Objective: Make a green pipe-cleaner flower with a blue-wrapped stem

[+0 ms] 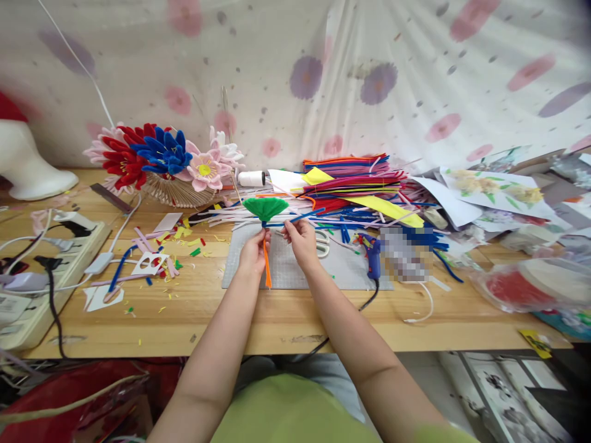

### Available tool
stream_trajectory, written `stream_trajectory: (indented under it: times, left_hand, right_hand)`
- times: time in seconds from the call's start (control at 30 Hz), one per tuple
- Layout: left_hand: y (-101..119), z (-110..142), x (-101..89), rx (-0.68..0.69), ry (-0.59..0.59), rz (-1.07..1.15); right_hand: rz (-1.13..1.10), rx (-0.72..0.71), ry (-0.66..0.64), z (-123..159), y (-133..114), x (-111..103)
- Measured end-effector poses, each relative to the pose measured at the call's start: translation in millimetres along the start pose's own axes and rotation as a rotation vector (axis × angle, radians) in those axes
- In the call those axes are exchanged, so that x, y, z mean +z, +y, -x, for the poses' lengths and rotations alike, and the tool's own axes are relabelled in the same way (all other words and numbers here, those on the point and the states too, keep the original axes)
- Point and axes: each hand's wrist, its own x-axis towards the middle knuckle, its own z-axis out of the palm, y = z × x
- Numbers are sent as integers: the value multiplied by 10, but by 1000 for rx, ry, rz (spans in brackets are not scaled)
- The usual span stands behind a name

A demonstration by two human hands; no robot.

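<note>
My left hand (252, 251) is closed around the base of a green fan-shaped pipe cleaner piece (265, 208), held upright above the grey cutting mat (289, 271). From below the fingers hang orange pipe cleaner ends (267, 268). Between the fingertips of my right hand (301, 241) is a blue pipe cleaner (308, 215); one end reaches the neck of the green piece, where a bit of blue shows, and the other points up to the right. White-handled scissors (322, 244) lie just behind my right hand. To the right, a blue glue gun (373, 255) rests on the mat.
Bundles of coloured pipe cleaners (355, 184) lie along the back. Fluffy flowers (161, 154) stand at left, near a power strip (60, 283) with cables. Scraps (184, 237) litter the wood. Plastic-wrapped items (530, 286) and papers (498, 191) crowd the right side.
</note>
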Motion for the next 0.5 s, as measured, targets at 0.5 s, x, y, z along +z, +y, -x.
stream_trajectory:
  times: [0.5]
  left_hand:
    - [-54,161,-33,129,-406,-11]
  right_hand:
    - [-610,739,-154,-109,57,183]
